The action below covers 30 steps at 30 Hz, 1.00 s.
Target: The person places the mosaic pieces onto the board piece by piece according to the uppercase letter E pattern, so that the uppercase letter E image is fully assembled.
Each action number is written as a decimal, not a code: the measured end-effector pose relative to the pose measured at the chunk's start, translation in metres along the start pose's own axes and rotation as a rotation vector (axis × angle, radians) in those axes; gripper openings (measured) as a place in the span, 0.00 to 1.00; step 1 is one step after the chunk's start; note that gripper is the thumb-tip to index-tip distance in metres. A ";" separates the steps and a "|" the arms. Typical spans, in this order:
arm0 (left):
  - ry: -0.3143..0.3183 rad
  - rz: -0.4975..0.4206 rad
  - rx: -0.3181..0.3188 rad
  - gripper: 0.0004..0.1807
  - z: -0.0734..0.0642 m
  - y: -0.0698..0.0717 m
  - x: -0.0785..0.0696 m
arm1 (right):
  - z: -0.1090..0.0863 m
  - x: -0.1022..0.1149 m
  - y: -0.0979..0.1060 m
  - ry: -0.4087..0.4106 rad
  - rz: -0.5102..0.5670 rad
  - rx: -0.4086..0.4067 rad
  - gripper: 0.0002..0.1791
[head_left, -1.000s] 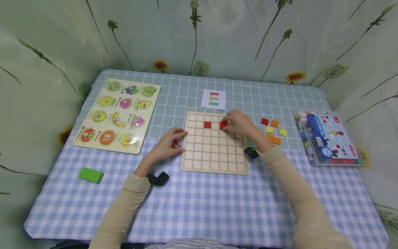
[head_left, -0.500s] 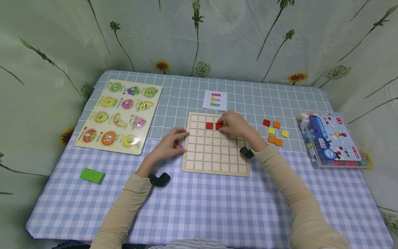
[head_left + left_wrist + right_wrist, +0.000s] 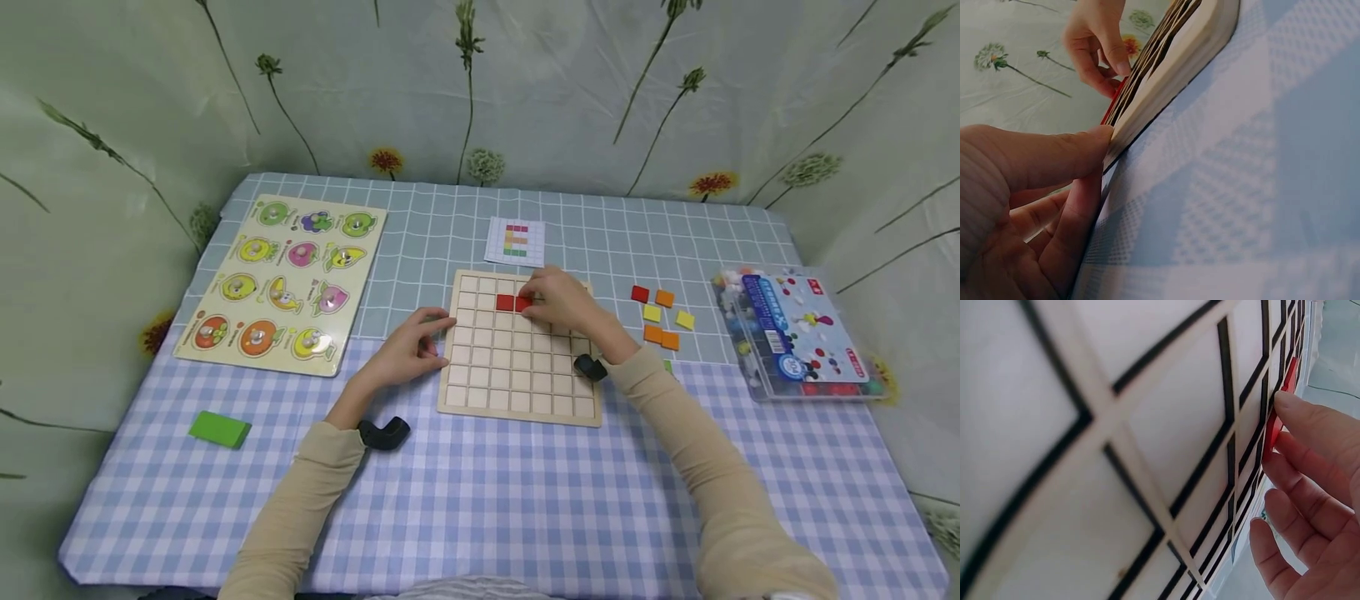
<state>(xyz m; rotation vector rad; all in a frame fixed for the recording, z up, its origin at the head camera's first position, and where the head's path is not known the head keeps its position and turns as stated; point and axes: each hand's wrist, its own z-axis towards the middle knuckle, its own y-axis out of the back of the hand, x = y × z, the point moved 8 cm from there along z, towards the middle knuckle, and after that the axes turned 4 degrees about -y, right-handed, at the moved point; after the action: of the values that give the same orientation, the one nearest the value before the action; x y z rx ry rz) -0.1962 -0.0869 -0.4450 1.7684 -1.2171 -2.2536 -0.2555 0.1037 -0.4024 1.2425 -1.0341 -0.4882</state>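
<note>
A square wooden grid board point(image 3: 510, 377) lies in front of the person. In its upper part a red square tile point(image 3: 505, 302) sits in a cell. Just to the right, the right hand point(image 3: 561, 300) pinches a second red tile point(image 3: 522, 305) between thumb and fingers, down at the grid. The right wrist view shows the thumb point(image 3: 1300, 415) on that tile's face. At the board's left edge rests the left hand point(image 3: 408, 348), thumb and forefinger touching the rim at two places. In the left wrist view its thumb tip point(image 3: 1100, 137) meets the board's side.
Behind the board lies a card point(image 3: 516, 242) with a coloured grid pattern. Right of it are loose red, orange and yellow tiles point(image 3: 652, 313). A clear plastic box point(image 3: 813, 333) stands farther right. Leftward lie a fruit peg puzzle point(image 3: 300, 279) and a green block point(image 3: 220, 429).
The right hand has moved left with the red tile, from a cell apart to right beside the other red tile. The left hand has stayed at the board's edge.
</note>
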 end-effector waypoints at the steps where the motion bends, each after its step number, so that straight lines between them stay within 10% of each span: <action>1: 0.001 -0.002 0.001 0.34 0.000 0.000 -0.001 | 0.000 -0.001 0.000 -0.003 0.001 0.000 0.14; 30: 0.005 0.018 -0.001 0.34 0.000 0.000 -0.002 | -0.073 -0.078 0.040 -0.152 -0.032 -0.160 0.15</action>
<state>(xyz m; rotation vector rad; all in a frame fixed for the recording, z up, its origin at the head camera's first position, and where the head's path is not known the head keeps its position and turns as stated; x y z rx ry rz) -0.1950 -0.0861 -0.4432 1.7548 -1.2262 -2.2382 -0.2403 0.2161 -0.3921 1.0937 -1.0816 -0.6852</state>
